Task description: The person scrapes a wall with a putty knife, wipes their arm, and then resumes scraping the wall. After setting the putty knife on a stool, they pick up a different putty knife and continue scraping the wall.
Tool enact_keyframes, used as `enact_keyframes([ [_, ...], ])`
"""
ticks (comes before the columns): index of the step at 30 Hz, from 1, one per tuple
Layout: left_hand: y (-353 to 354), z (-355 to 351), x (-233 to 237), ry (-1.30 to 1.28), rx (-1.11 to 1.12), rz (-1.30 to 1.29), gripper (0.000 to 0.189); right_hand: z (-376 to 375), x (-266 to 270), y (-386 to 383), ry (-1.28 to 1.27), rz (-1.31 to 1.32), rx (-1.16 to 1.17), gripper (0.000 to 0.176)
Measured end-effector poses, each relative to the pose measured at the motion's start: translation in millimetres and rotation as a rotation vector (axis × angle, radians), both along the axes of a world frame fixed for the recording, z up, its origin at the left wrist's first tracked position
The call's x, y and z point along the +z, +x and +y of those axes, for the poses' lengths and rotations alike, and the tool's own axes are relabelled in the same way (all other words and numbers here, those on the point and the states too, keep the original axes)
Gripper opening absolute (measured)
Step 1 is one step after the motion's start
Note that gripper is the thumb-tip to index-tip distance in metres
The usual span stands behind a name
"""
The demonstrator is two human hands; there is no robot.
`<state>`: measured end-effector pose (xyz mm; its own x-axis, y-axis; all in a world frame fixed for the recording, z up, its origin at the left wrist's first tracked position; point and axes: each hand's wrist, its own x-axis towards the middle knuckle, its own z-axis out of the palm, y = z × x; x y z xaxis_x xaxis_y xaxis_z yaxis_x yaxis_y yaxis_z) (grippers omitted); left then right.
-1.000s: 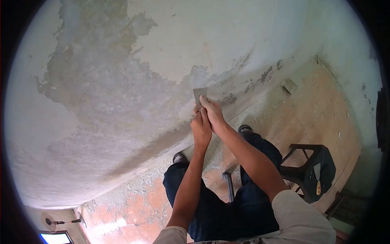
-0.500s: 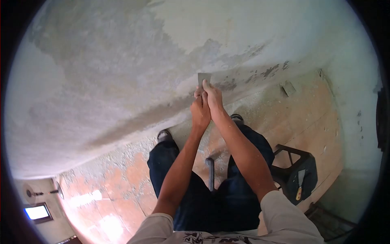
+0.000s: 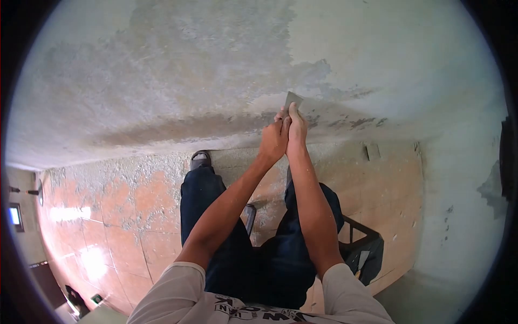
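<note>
Both my hands are closed together round a scraper, its flat grey blade (image 3: 292,99) pointing up against the wall (image 3: 216,70). My right hand (image 3: 297,127) has its thumb laid along the base of the blade. My left hand (image 3: 274,141) wraps the lower part from the left side; the handle is hidden between the two hands. Around the blade the wall shows a patchy border between pale paint and bare grey plaster, with dark stained spots low down near the floor.
Paint flakes litter the tiled floor (image 3: 156,200) along the wall. A black stool (image 3: 372,259) on the right carries a second scraper (image 3: 363,260). A small grey block (image 3: 371,152) lies by the wall's foot. My sandalled foot (image 3: 200,159) stands near the wall.
My view has turned and shifted, so the wall's foot now runs more level. Both hands, still round the scraper, appear farther right in view, and the blade has tilted to the right.
</note>
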<state>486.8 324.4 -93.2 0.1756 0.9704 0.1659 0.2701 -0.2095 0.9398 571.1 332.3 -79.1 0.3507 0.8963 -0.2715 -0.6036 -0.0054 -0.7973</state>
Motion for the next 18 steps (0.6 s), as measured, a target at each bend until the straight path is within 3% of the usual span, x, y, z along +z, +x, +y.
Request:
enact_keyframes([
  [5, -4.9, 0.5, 39.0, 0.020, -0.059, -0.097, 0.044, -2.3, 28.7, 0.2, 0.145, -0.077, -0.013, 0.041],
  [14, 0.8, -1.3, -14.9, -0.033, -0.029, -0.037, 0.044, 2.4, -12.4, -1.4, 0.013, -0.088, -0.011, 0.040],
  [18, 0.7, -5.7, -14.7, -0.087, -0.019, -0.062, 0.048, 0.1, -17.6, 0.9, 0.011, -0.135, 0.039, 0.042],
])
